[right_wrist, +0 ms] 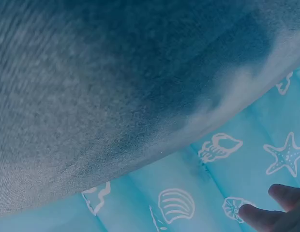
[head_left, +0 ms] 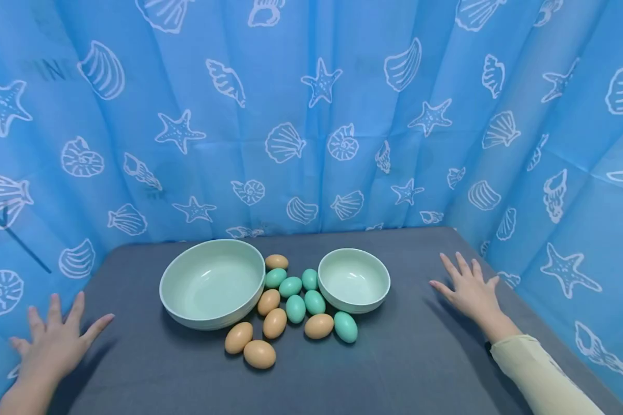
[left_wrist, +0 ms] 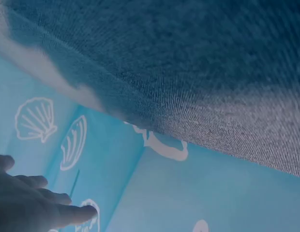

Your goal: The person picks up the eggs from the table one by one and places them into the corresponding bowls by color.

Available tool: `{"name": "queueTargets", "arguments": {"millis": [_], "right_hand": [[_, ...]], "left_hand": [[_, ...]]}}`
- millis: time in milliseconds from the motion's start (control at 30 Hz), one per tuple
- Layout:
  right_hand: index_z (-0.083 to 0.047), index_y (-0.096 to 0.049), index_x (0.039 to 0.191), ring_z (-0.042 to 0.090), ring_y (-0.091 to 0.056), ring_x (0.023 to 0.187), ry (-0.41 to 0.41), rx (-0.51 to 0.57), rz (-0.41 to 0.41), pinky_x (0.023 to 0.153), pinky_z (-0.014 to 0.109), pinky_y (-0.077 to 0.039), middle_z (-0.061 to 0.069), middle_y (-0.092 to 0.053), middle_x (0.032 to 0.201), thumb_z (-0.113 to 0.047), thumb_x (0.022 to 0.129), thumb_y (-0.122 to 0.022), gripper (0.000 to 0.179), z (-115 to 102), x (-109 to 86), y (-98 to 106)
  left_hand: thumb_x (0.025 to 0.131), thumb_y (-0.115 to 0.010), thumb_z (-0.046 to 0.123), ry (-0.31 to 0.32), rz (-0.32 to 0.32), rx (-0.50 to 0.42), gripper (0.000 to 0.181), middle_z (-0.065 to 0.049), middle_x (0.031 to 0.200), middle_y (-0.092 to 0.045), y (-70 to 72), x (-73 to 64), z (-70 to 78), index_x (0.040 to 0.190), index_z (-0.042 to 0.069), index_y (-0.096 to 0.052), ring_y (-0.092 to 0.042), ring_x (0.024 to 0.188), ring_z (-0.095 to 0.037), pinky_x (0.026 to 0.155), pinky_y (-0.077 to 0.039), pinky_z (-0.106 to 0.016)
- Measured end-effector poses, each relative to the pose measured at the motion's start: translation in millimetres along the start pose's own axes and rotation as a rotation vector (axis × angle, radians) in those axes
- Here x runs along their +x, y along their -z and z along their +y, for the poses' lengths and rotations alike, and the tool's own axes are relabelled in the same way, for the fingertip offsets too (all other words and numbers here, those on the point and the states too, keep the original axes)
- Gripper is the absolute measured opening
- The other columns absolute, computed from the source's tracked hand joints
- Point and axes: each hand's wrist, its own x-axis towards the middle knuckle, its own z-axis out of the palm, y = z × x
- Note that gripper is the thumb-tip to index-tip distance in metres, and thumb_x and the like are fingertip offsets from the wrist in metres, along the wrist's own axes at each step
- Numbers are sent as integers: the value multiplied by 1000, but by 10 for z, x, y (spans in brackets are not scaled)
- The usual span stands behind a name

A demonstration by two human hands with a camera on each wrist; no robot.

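Note:
My left hand (head_left: pixel 54 346) is spread over the left side of the grey table, its fingers straight and holding nothing. On the right side my right hand (head_left: pixel 469 288) is spread likewise, a long pale sleeve behind it. Between the hands stand a large pale green bowl (head_left: pixel 213 282) and, to its right, a smaller pale green bowl (head_left: pixel 354 278), both with bare insides. Several brown eggs (head_left: pixel 274 323) and several green eggs (head_left: pixel 295 309) lie loose on the table between and in front of the bowls. The wrist views show fingers (left_wrist: pixel 77 214) against the curtain.
A blue curtain (head_left: pixel 301 115) printed with white shells and starfish hangs behind the table and along both sides. The grey tablecloth (head_left: pixel 394 369) reaches the rounded back corners. Each hand casts a shadow on the cloth.

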Motion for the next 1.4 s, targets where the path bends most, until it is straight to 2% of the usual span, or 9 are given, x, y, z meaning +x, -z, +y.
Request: {"name": "queueTargets", "arguments": {"millis": [200, 400, 567, 667, 800, 900, 1000, 1133, 1400], "right_hand": [[-6, -17, 160, 63, -18, 139, -12, 114, 15, 98, 87, -15, 39, -18, 156, -55, 102, -47, 81, -40, -63, -26], [0, -24, 158, 60, -27, 138, 77, 214, 69, 106, 76, -25, 38, -27, 154, -37, 103, -55, 73, -152, -102, -43], [0, -28, 156, 58, -32, 138, 198, 325, 74, 106, 73, -29, 36, -33, 152, -24, 102, -61, 68, -228, -154, 6], [-1, -33, 155, 54, -46, 128, 278, 337, 100, 99, 70, -40, 33, -45, 145, -17, 100, -63, 65, -256, -196, 21], [-6, -39, 154, 38, -64, 107, 400, 368, 114, 84, 53, -56, 26, -60, 129, -9, 97, -66, 63, -267, -256, 17], [-15, -44, 153, 22, -68, 97, 510, 431, 104, 74, 38, -59, 16, -65, 124, -3, 92, -69, 67, -260, -287, 0], [-28, -45, 152, 8, -67, 94, 611, 506, 68, 70, 31, -58, -6, -66, 124, 1, 89, -71, 74, -262, -309, -19], [-32, -47, 150, 8, -67, 94, 742, 578, 26, 68, 30, -59, -25, -58, 125, 3, 86, -74, 78, -299, -323, -55], [-16, -54, 146, 13, -68, 96, 945, 647, -13, 73, 30, -59, -19, -58, 135, 8, 79, -78, 75, -496, -296, -104]], "left_hand": [[105, -29, 61, -138, -65, -117, 91, -50, 147, 13, 43, 25, 27, 154, -5, 11, 15, 130, -74, 92, -5, -90], [107, -36, 51, -198, -195, -407, 89, -44, 153, 14, 79, 40, 280, 154, -3, 18, 5, 139, -67, 106, -11, -82], [106, -48, 40, -160, -390, -759, 93, -33, 161, 13, 37, 44, 547, 154, 13, 27, -13, 144, -60, 106, -49, -46], [105, -54, 30, -166, -460, -896, 96, -28, 163, 16, 0, 49, 643, 155, 15, 27, -10, 146, -57, 93, -56, -24], [102, -60, 23, -190, -483, -935, 100, -21, 164, 21, -34, 82, 732, 156, 17, 25, 0, 149, -53, 93, -53, -17], [101, -62, 19, -204, -480, -949, 103, -16, 164, 25, -72, 126, 786, 156, 19, 25, 7, 150, -49, 114, -40, -38], [100, -62, 14, -201, -476, -978, 103, -14, 163, 28, -110, 172, 840, 156, 20, 25, 13, 150, -47, 119, -17, -61], [100, -60, 9, -192, -476, -1007, 103, -13, 163, 29, -141, 217, 914, 155, 19, 26, 16, 149, -46, 118, -6, -67], [100, -56, 3, -172, -443, -1031, 99, -8, 163, 24, -137, 241, 996, 155, 18, 24, 17, 150, -41, 120, -1, -63]]}}
